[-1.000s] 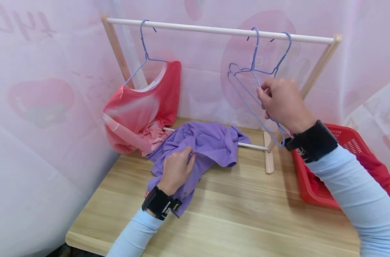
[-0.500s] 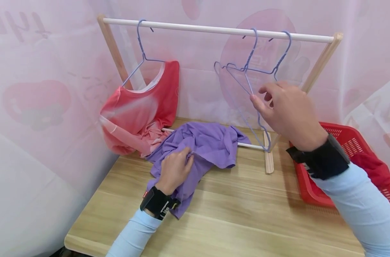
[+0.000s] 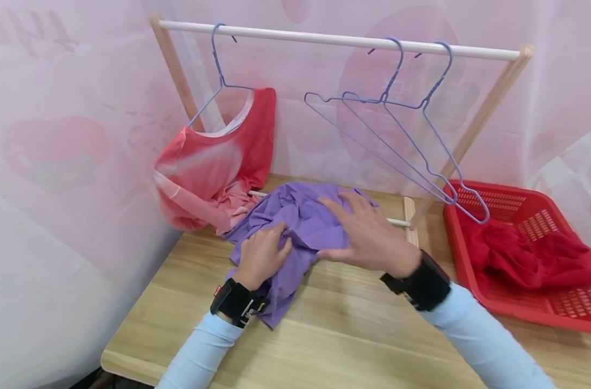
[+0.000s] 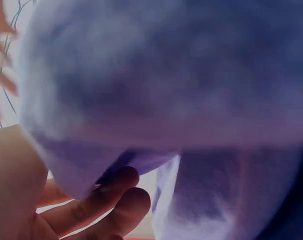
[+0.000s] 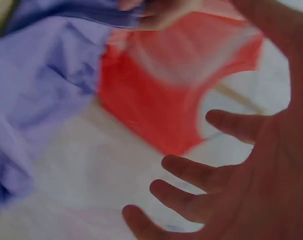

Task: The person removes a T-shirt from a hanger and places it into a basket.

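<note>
A crumpled purple garment (image 3: 305, 210) lies on the table over the rack's lower bar. My left hand (image 3: 263, 254) pinches a fold of it; in the left wrist view the purple cloth (image 4: 166, 75) fills most of the picture above the curled fingers (image 4: 124, 212). Spread and holding nothing, my right hand (image 3: 368, 232) hovers at the garment's right side. The right wrist view shows its fingers (image 5: 191, 200) apart, with the purple cloth (image 5: 46, 75) some way off. Two bare blue wire hangers (image 3: 397, 102) hang on the rack's top rail.
At the left of the white rail (image 3: 300, 36), a red-and-pink shirt (image 3: 217, 156) hangs on a third blue hanger (image 3: 219, 65). A red plastic basket (image 3: 524, 310) with dark red cloth (image 3: 524, 259) stands at the right. The wooden table's (image 3: 145, 335) left edge shows.
My right hand has let go of the wire hanger and come down leftward to the purple garment, its fingers spreading. The two hangers have swung round. My left hand keeps its pinch.
</note>
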A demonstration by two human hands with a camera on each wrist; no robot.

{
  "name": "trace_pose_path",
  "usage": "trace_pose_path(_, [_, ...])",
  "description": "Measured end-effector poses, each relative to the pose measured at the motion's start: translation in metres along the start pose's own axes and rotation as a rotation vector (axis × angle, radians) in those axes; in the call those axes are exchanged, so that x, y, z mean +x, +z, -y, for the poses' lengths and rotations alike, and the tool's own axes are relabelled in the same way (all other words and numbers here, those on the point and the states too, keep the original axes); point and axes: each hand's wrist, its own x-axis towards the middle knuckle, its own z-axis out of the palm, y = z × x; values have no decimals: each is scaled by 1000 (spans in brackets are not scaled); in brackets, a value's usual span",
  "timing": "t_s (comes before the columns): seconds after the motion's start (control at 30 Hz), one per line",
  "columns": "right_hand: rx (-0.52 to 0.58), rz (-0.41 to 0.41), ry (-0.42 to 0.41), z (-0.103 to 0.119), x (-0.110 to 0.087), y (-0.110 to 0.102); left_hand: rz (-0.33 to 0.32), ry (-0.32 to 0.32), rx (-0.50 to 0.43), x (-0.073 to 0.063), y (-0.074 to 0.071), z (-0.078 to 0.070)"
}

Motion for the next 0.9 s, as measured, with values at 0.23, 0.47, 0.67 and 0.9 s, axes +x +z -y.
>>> trace_pose_path(0.23, [200,282,205,-43,46,86,78,23,9,-8,13,11])
trace_pose_path(0.47, [233,419,307,-45,70,134,131,125,12,-23,24,16])
trace_pose_path(0.67, [134,512,380,-32,88,146,83,135,26,-31,12,16])
trace_pose_path(0.9, [37,552,405,-24,105,150,-244,164,119,-25,-51,10])
